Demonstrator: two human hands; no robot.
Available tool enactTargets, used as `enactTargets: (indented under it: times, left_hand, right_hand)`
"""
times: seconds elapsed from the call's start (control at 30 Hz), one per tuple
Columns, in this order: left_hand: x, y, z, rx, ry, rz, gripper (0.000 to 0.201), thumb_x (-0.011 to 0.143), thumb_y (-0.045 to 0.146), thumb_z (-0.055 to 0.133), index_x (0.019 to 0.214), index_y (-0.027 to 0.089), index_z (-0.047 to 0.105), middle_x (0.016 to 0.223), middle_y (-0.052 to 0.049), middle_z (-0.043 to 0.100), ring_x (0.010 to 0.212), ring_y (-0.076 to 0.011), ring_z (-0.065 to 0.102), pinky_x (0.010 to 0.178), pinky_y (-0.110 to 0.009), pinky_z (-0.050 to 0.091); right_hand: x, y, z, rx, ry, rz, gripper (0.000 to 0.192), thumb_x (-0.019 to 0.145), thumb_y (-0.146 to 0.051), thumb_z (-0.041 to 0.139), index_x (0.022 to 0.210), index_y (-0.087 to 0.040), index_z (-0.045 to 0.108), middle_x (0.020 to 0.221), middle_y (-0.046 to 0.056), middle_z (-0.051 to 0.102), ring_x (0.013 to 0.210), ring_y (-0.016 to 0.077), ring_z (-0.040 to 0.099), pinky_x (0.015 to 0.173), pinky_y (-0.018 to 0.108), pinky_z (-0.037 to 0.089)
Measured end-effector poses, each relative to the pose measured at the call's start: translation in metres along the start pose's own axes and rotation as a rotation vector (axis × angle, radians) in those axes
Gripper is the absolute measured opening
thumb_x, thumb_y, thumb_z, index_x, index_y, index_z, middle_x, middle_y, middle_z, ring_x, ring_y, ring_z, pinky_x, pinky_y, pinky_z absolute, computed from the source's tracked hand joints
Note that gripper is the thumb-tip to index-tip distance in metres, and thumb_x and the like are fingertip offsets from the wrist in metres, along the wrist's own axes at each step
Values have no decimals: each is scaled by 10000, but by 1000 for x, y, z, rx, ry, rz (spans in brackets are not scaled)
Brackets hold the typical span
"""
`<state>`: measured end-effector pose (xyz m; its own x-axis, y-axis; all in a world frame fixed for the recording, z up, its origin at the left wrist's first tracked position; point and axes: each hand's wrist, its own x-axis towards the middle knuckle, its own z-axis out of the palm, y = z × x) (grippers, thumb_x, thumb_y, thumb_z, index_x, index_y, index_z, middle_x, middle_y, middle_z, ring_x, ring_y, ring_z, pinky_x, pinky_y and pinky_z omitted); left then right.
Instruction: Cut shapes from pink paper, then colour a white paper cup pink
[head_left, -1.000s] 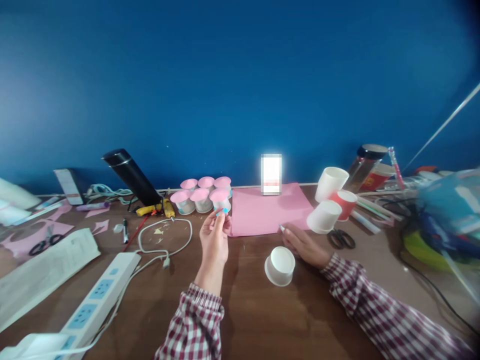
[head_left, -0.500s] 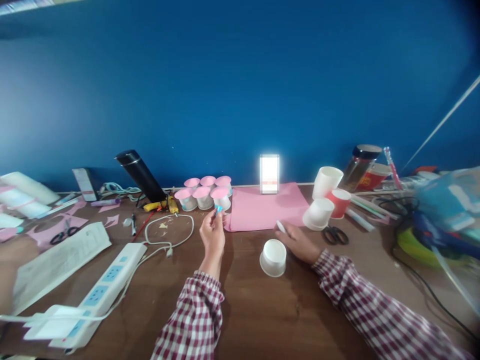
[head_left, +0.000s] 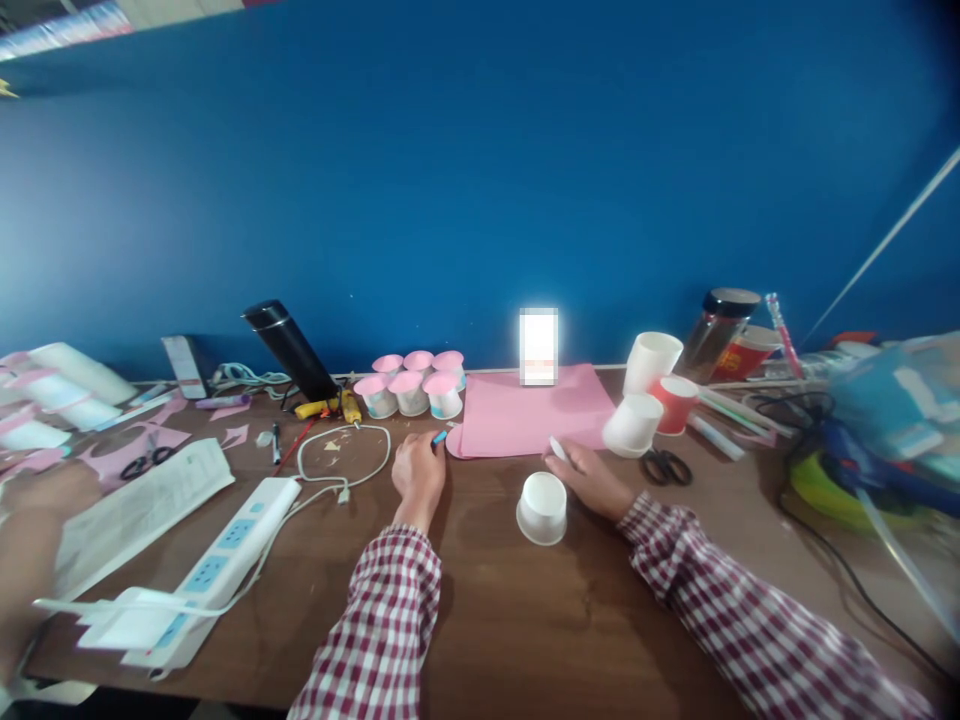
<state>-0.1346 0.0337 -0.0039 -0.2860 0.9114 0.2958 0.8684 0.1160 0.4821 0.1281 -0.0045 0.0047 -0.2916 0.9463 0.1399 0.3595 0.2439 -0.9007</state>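
Hands, head view: 2 of the wearer's own. Left hand point(head_left: 420, 472) mostly closed, fingers curled on 1 small blue piece point(head_left: 439, 438). Right hand point(head_left: 598, 484) low over the table, loosely curled, 1 white pen-like stick point(head_left: 556, 447) poking out at the fingertips; exact grip hidden.

1 white cup point(head_left: 543, 506) mouth down on the brown table point(head_left: 517, 625), just beside the right hand, between the two hands. Ahead of them: pink paper point(head_left: 529, 415), sheet count unclear, with 1 rounded pink piece point(head_left: 453, 441) at its left edge, near the left hand.

6 pink-topped cups point(head_left: 410, 392) behind the left hand, 2 rows of 3. Right of the paper: 2 more white cups point(head_left: 634, 425), 1 red cup point(head_left: 676, 404). Scissors: 2 pairs, 1 near those cups point(head_left: 665, 467), 1 far left point(head_left: 148, 456). 1 power strip point(head_left: 217, 565), 1 black bottle point(head_left: 291, 350). 1 other person's hand point(head_left: 49, 505) at far left, blurred; its grip I can't tell.
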Motion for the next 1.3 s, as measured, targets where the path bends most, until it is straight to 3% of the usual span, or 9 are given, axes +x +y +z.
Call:
enactTargets:
  times: [0.2,0.33,0.5,0.67,0.87,1.07,1.17,1.23,1.3]
  left_hand:
    - [-3,-2,-3,-74,98,-52,309,834,309,466,1071,204,635,1008,-112,654,917,-249,591,768,-345,440]
    - [-8,11,-4,-158,159,69,273,828,303,482,1024,211,649,966,-82,662,899,-225,593,792,-322,441]
    - [-15,43,2,-177,6,327,261,834,263,484,1035,219,644,995,-73,667,896,-205,590,787,-293,438]
    - [-9,69,17,-36,-137,367,242,838,305,493,1001,224,653,925,-90,670,851,-220,600,768,-320,422]
    - [-6,79,18,-150,-45,374,377,845,374,485,1168,194,559,1157,-128,596,1070,-257,535,911,-368,382]
    - [-50,55,-7,-426,-203,389,416,903,430,314,1189,209,521,1139,-105,609,1064,-228,550,917,-371,399]
    - [-79,48,-19,-422,-389,515,689,772,565,508,1324,181,355,1250,-137,533,1152,-280,484,985,-450,341]
    - [-94,51,-20,-370,-440,514,897,580,616,674,1299,181,360,1269,-152,500,1163,-331,456,984,-491,332]
    - [-104,59,-17,-353,-431,481,868,512,579,733,1218,184,421,1188,-141,536,1098,-339,492,951,-502,353]
  right_hand:
    - [0,-1,-1,-16,22,-18,200,867,-363,461,823,-178,523,721,-8,519,665,144,470,636,266,394]
    - [0,0,0,-12,21,-30,210,869,-367,457,829,-175,531,727,-3,528,671,146,471,642,267,397]
    - [1,3,0,19,23,-11,213,868,-384,455,818,-186,519,676,-17,504,611,136,451,586,256,383]
    - [1,1,1,61,31,7,206,874,-375,450,796,-189,493,604,-43,456,539,114,419,527,242,358]
    - [-2,1,2,157,4,44,192,886,-380,443,833,-197,470,519,-75,406,440,91,354,431,215,290]
    - [-2,3,2,147,-1,25,194,895,-375,435,824,-198,468,536,-71,411,463,93,375,450,212,302]
    - [-1,2,1,90,32,-13,194,891,-358,449,803,-189,488,565,-60,434,507,98,398,494,218,334]
    - [-1,1,1,61,54,-31,186,885,-346,462,808,-183,510,604,-47,463,547,106,420,519,221,351]
    - [0,1,1,52,75,-53,182,874,-339,481,810,-176,532,659,-29,502,600,116,450,552,227,372]
